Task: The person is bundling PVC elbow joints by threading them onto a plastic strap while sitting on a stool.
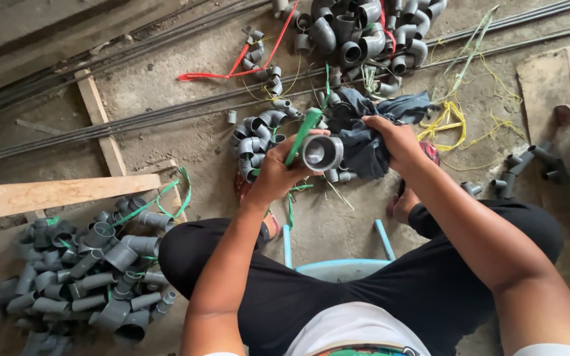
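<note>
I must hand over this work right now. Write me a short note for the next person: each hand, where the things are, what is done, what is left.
Left hand: holds a grey pipe fitting, open end toward the camera, with a green strap.
Right hand: presses a dark cloth against the fitting.
Where: loose fittings on the ground ahead, bigger elbows farther off, a large pile at the left.
Done: cannot tell which pieces are wiped.
Left: the fitting in hand is under the cloth now.

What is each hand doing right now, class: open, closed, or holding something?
Left hand: closed around a grey pipe fitting.
Right hand: closed on a dark blue cloth pressed against the fitting.
</note>
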